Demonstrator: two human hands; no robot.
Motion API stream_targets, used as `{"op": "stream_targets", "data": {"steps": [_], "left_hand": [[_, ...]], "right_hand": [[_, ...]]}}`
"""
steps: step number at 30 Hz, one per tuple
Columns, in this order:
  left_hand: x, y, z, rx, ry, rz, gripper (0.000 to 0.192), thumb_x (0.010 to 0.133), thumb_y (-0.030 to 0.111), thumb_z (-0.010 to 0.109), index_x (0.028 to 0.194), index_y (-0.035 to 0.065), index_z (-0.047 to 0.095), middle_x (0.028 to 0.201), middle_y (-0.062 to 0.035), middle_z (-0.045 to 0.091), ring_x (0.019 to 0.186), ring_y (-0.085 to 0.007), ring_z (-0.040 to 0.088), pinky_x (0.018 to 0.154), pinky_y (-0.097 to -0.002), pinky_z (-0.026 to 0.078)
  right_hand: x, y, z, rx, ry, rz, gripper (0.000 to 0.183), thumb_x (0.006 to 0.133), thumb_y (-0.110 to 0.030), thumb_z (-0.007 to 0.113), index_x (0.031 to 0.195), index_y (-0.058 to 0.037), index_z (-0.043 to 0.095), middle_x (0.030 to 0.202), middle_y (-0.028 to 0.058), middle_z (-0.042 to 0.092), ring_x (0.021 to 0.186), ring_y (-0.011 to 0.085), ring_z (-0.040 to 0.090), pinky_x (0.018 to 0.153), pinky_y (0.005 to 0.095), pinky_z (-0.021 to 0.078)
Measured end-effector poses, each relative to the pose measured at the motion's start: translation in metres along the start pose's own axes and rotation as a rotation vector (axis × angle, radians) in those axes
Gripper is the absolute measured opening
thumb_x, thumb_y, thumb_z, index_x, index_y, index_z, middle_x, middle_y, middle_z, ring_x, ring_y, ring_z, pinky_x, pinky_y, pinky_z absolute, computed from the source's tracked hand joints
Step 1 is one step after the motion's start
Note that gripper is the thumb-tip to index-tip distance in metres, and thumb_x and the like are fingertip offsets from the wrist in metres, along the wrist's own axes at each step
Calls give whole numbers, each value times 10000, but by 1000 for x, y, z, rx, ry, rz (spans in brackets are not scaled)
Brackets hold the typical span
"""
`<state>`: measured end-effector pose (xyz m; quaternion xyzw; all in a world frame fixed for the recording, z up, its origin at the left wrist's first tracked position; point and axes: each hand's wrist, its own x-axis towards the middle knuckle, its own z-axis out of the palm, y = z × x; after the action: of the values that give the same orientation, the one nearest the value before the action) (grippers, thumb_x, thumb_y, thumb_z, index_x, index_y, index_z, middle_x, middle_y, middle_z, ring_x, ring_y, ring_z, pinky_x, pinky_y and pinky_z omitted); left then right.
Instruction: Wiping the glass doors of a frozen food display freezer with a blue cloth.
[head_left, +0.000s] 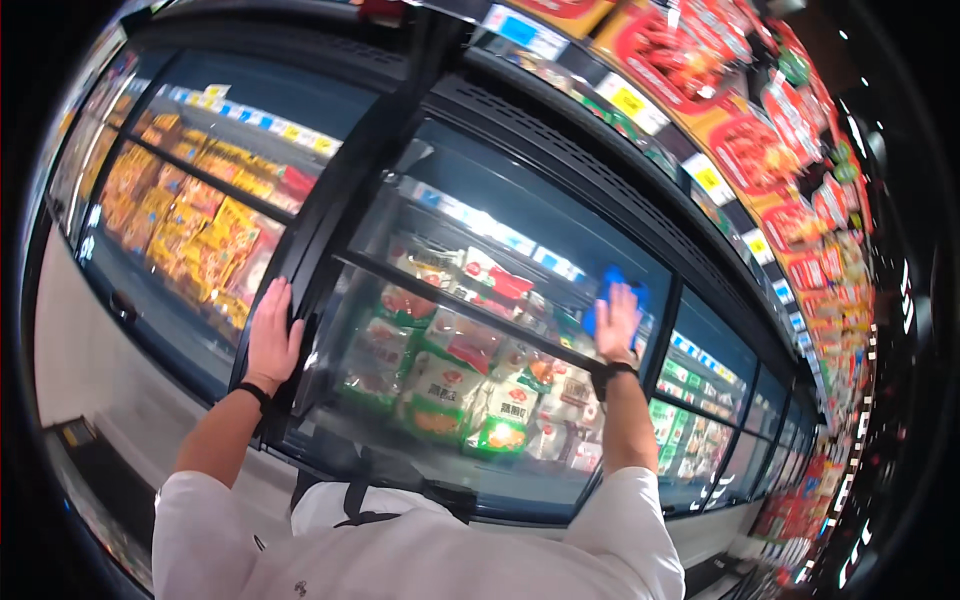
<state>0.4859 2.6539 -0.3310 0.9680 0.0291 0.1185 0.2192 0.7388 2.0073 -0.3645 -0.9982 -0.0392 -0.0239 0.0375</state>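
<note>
My right hand (618, 321) lies flat over a blue cloth (613, 279), pressing it to the glass lid (517, 195) of a black-framed chest freezer. Most of the cloth is hidden behind the palm and fingers. On the left, my left hand (273, 337) rests on the black upright frame (319, 202) between two glass panels, thumb apart and nothing in its grasp. Beneath the glass, between both hands, lie white and green bags of frozen food (442, 390). A black cross rail (465, 311) runs across the panel below my right hand.
Yellow food packets (195, 225) fill the freezer section at left. Further freezer doors (705, 405) run off to the right. Above the freezer, a shelf edge with price tags (632, 101) holds red food packs (675, 52). A dark floor-level box or vent (82, 442) is at lower left.
</note>
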Motion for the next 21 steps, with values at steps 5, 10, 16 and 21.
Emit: {"op": "stream_targets", "data": {"steps": [5, 10, 16, 21], "left_hand": [[5, 2, -1, -12, -26, -33, 633, 1011, 208, 590, 1571, -27, 411, 1637, -237, 414, 1536, -421, 368, 1280, -498, 280], [5, 6, -10, 23, -22, -32, 650, 1003, 203, 599, 1577, -27, 400, 1635, -238, 415, 1543, -418, 360, 1280, -504, 274], [3, 3, -2, -6, -55, -38, 667, 983, 216, 624, 1564, -31, 409, 1628, -248, 419, 1538, -429, 366, 1276, -521, 280], [1, 2, -5, -8, -69, -55, 673, 968, 211, 631, 1555, -41, 419, 1626, -244, 420, 1539, -427, 361, 1278, -525, 276]], "right_hand": [[48, 56, 10, -26, -66, 470, 734, 1096, -674, 272, 1727, -312, 176, 1808, 90, 99, 1651, 397, 88, 1284, 667, 41], [107, -7, 12, 47, -139, 601, 793, 1065, -737, 220, 1734, -324, 120, 1811, 119, 40, 1659, 394, 17, 1283, 662, 1], [159, -136, 17, 5, -120, 282, 780, 1079, -700, 247, 1734, -286, 153, 1806, 146, 46, 1660, 390, 18, 1298, 621, -13], [182, -280, 17, 17, -118, 3, 781, 1086, -665, 277, 1729, -230, 188, 1795, 190, 76, 1652, 428, 20, 1297, 624, -13]]}}
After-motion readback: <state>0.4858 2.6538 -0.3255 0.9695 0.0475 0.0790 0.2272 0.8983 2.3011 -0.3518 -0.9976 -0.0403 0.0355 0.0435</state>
